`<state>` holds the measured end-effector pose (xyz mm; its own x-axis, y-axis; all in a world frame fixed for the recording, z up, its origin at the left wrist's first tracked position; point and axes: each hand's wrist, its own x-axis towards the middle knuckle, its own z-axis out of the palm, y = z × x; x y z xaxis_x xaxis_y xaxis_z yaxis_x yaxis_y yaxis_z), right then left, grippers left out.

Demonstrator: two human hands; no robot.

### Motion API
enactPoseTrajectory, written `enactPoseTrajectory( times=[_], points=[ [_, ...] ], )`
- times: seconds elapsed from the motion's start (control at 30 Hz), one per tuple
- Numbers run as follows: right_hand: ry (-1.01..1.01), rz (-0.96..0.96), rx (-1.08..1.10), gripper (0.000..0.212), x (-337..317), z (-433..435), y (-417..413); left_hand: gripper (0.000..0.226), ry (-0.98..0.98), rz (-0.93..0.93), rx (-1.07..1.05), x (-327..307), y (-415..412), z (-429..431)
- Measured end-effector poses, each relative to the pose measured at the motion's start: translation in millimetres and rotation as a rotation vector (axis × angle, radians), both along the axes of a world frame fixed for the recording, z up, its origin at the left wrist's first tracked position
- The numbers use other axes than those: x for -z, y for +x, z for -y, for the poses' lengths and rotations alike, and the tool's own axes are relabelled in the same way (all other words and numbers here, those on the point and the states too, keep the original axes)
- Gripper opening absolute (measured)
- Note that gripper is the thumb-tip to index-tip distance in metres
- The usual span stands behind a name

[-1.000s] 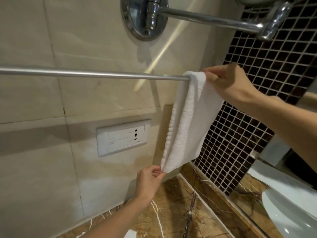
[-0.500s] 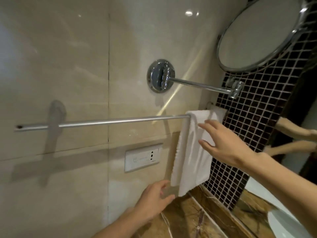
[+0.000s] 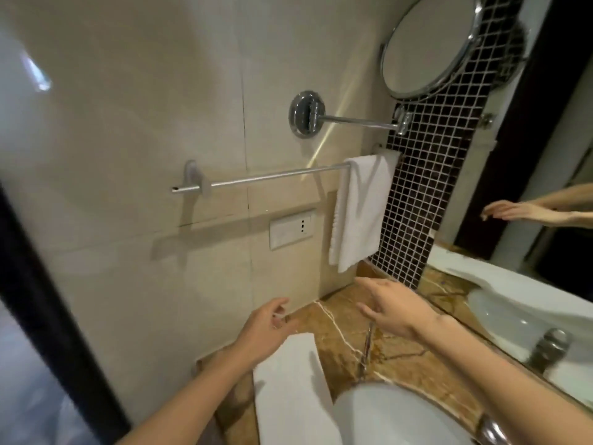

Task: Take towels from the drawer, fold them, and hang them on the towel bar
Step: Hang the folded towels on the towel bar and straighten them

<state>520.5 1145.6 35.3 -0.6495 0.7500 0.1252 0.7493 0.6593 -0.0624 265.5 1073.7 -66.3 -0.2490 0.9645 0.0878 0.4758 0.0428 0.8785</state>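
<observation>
Both hands are off the cloth. L hand (image 3: 266, 322) sits low over the left end of the counter (image 3: 401, 358), fingers loosely curled, nothing in it. R hand (image 3: 394, 311) is just to its right, fingers spread & fairly straight, also holding nothing. Neither touches the towel.

Towel (image 3: 359, 216): white, folded to a narrow strip, draped over the far right end of the towel bar (image 3: 266, 178), right by the mosaic strip (image 3: 417, 203). It hangs straight w/ two layers showing, lower edge clear of the counter and above both hands. The rest of the bar, out to the left bracket, is bare.

So where are we? The hang step for this one looks done, imo: the hands are apart from it and it sits w/o help.

Under the L wrist there's a flat white piece (image 3: 288, 390) on the counter beside the basin (image 3: 401, 419). Prob. another folded towel, but I can't say for sure from this angle. The drawer isn't in view.

Next move, my guess: if that's a towel, L hand drops on it & pinches the fold, and R hand takes the other end. Then lift & drape it over the bare stretch of bar left of the 1st one. It needs an even drop on both sides so it won't slide off, & enough room that it doesn't bunch vs. the hung one. If it isn't a towel, it's back to the drawer for the next.
</observation>
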Motion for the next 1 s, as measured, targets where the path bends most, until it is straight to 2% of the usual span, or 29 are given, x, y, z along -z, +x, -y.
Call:
enactPoseTrajectory(
  times=[0.13, 0.23, 0.6, 0.7, 0.87, 1.0],
  points=[
    [-0.218, -0.017, 0.146, 0.056, 70.5, 71.5, 9.4, 0.047, -0.056, 0.060, -0.037, 25.1, 1.1, 60.7],
    [-0.364, -0.027, 0.213, 0.061, 111.5, 116.0, 17.9, 0.049, -0.119, 0.089, -0.063, 43.1, 6.5, 102.7],
    [-0.630, -0.132, 0.328, 0.063, 162.6, 193.6, 27.5, 0.054, -0.255, 0.129, -0.084, 76.4, 55.8, 204.0],
    [-0.681, -0.136, 0.327, 0.062, 178.8, 202.0, 33.8, 0.047, -0.261, 0.151, -0.112, 88.8, 71.5, 214.7],
    [-0.804, -0.171, 0.375, 0.056, 221.4, 207.0, 51.0, 0.021, -0.319, 0.134, -0.241, 122.2, 100.1, 221.7],
    [-0.952, -0.306, 0.516, 0.060, 250.7, 203.5, 62.6, 0.011, -0.374, 0.107, -0.278, 149.4, 121.3, 225.3]
  ],
)
